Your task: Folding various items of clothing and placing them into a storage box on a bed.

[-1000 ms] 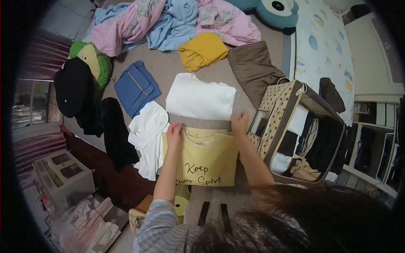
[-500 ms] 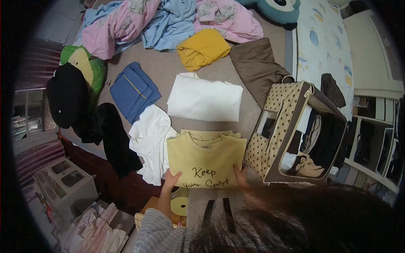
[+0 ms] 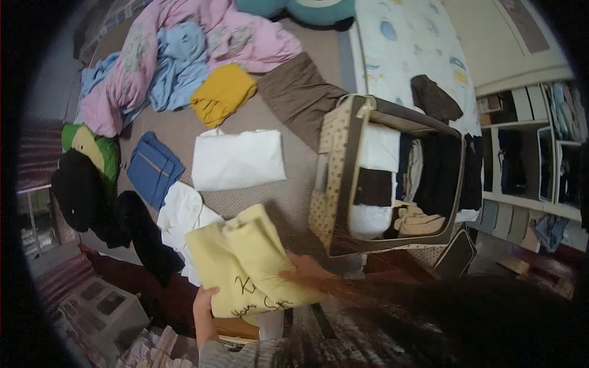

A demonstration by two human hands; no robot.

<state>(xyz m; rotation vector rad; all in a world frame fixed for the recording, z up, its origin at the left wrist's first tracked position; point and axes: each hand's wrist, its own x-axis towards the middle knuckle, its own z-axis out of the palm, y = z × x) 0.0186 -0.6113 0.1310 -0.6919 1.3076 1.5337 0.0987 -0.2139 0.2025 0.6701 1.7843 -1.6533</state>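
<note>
Already folded, the yellow shirt (image 3: pixel 248 270) was gripped by both the left hand (image 3: pixel 204 306) and right hand (image 3: pixel 307 267) near the open storage box (image 3: pixel 343 184) — half full — while other folded clothes (image 3: pixel 239 159) lay unpacked.

Yellow top (image 3: pixel 248 264) no longer lies spread against the folded white garment (image 3: pixel 238 159); it is off the bed surface and drawn toward the person, clear of the white piece. Earlier flat and wide, it is now doubled into a narrower, bunched bundle, tilted. Left hand (image 3: pixel 205 306) moves from the top's upper edge, then its lower hem, to gripping the bundle's lower left corner. Right hand (image 3: pixel 307 267) shifts likewise to the bundle's right side, partly hidden by hair.
</note>
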